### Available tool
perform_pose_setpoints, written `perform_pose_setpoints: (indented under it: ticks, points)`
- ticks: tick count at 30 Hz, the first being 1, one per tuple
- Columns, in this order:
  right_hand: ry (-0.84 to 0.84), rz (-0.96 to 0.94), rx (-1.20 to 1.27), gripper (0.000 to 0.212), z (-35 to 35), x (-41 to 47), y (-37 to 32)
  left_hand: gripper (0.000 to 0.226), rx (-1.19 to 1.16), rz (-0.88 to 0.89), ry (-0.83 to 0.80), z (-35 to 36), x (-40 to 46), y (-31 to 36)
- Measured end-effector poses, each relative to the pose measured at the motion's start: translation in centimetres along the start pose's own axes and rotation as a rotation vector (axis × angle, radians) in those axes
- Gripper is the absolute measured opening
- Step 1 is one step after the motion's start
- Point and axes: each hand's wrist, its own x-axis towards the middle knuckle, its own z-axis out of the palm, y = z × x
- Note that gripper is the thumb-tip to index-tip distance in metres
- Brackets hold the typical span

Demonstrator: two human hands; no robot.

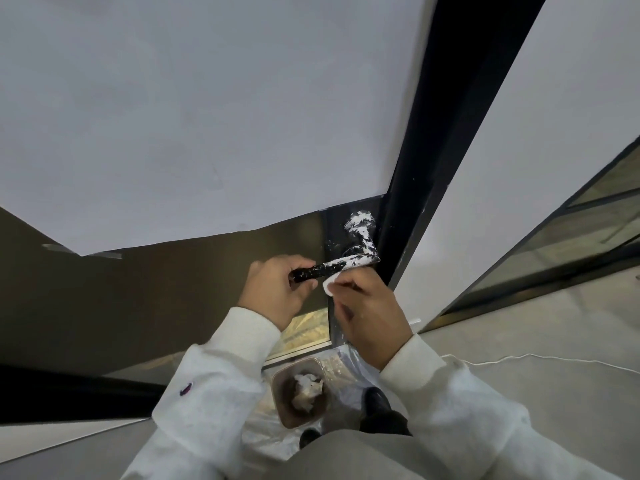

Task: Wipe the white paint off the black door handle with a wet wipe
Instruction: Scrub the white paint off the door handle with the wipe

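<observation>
White-sleeved, the left hand (277, 289) curls around the free end of the door handle (341, 263), while just right of it the right hand (367, 306) pinches a wet wipe (329, 285) under the lever. Below both hands, a brown bin (277, 382) holds crumpled white wipes (306, 389). Black near the left fingers, the handle is thick with white paint (358, 223) toward its base.

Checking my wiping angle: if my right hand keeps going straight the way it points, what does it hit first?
Most likely the door handle: the right hand holds the wet wipe just under its paint-covered lever, pointing up at it. Depth is hard to judge.
</observation>
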Motion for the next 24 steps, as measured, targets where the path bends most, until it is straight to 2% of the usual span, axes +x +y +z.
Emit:
perform_pose_setpoints:
  ticks: [4, 8, 11, 13, 20, 24]
  points:
    - [0.187, 0.024, 0.029, 0.021, -0.7, 0.6, 0.6, 0.021, 0.032, 0.055, 0.042, -0.2, -0.1, 0.6]
    - [0.133, 0.023, -0.019, 0.025, 0.6, 0.9, 0.8, 0.021, 0.052, 0.074, 0.053, -0.2, -0.1, 0.8]
    - [0.08, 0.041, -0.008, 0.015, 1.9, 0.1, 0.9, 0.022, 0.044, 0.074, 0.061, -0.3, 0.0, 0.8]
    - [0.12, 0.087, -0.006, 0.01, 2.0, -0.6, 1.0, 0.022, 0.037, 0.075, 0.066, -0.3, 0.1, 0.7]
    - [0.407, 0.231, 0.113, 0.018, 1.5, -0.3, 0.1, 0.02, 0.033, 0.064, 0.064, -0.3, 0.1, 0.8]
    - [0.39, 0.25, 0.147, 0.018, 2.6, 0.0, -0.3, 0.02, 0.066, 0.062, 0.047, -0.3, 0.2, 0.8]
